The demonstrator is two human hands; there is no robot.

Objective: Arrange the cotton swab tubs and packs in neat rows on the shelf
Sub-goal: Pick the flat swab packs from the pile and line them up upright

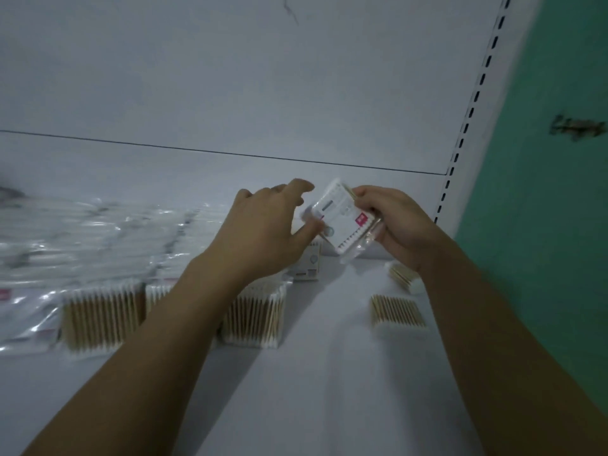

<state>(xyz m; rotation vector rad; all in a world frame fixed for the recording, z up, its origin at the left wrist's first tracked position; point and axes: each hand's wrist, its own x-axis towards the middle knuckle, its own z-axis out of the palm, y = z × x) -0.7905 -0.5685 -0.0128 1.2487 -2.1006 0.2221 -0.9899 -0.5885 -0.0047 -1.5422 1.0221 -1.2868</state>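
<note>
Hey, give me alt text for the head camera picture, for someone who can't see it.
The right hand holds a swab pack above a white shelf while the left hand, fingers spread, reaches to its edge. A row of packs sits at left; two loose packs lie at right, by a green wall.

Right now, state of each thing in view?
held pack: off the shelf, tilted
right hand: grips the held pack
left hand: fingers spread, thumb at the held pack's edge
front row packs: flat on the shelf, side by side
loose pack: flat, apart to the right
wrapped bundles: far left, too blurred to tell
</note>
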